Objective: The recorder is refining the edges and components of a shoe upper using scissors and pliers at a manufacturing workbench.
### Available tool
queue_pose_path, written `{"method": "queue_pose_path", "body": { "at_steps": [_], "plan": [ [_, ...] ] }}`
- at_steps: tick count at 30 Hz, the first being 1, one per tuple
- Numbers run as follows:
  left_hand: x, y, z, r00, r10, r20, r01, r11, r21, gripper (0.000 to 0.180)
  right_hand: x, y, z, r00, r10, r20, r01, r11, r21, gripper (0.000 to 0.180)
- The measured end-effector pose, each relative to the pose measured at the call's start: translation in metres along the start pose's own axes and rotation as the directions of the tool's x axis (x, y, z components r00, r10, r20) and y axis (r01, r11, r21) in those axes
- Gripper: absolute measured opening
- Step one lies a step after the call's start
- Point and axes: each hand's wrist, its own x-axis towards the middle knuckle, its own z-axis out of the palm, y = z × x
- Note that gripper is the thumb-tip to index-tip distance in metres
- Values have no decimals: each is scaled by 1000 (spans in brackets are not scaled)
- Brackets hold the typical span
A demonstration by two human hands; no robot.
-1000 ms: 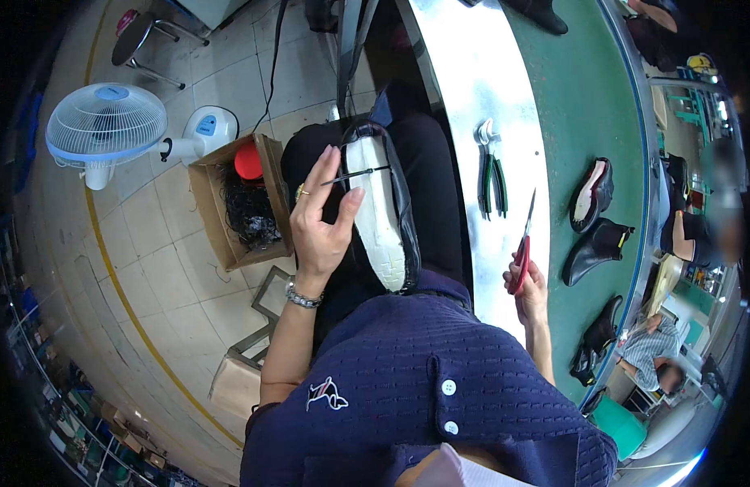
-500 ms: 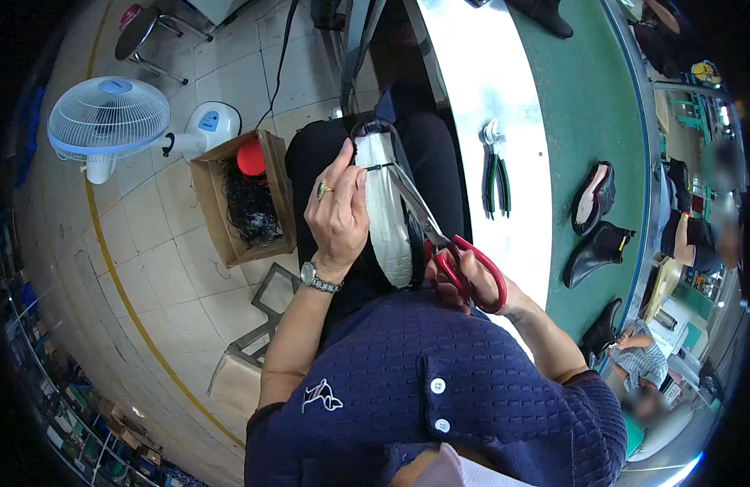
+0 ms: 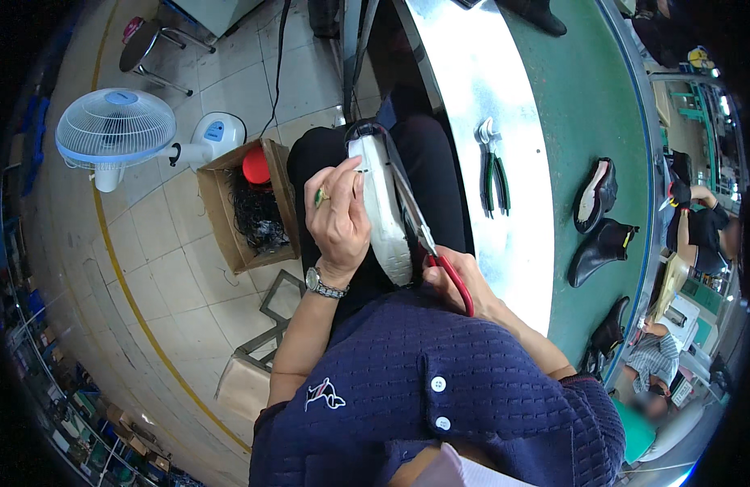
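Observation:
A dark shoe lies sole side up across my lap, its bottom white and its edge black. Against its left edge, my left hand is closed with bent fingers, gripping it there. A small black mark shows on the sole beside the fingertips. My right hand holds red-handled scissors, which now appear edge-on. Their metal blades lie along the shoe's right side, pointing toward its far end. Whether the blade tips touch the shoe, I cannot tell.
On the metal bench edge to the right lie green-handled pliers. Dark boots stand on the green surface beyond. At left are a cardboard box with black scraps and a red lid, and a fan. People work at far right.
The scissors have turned edge-on and moved from the black strip across the sole to the shoe's right side. That strip no longer spans the sole. My left fingers have drawn back slightly.

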Motion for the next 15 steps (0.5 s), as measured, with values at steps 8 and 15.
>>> {"method": "queue_pose_path", "body": {
  "at_steps": [8, 15],
  "plan": [
    [25, 31, -45, 959, 8, -282, -93, 953, -290, 11, -3, 42, -32, 920, 117, -374, -98, 993, 69, 28],
    [39, -33, -115, 862, -158, -482, 185, 983, 9, 19, -1, 124, -97, 643, 5, -766, -344, 895, -283, 42]
  ]
}}
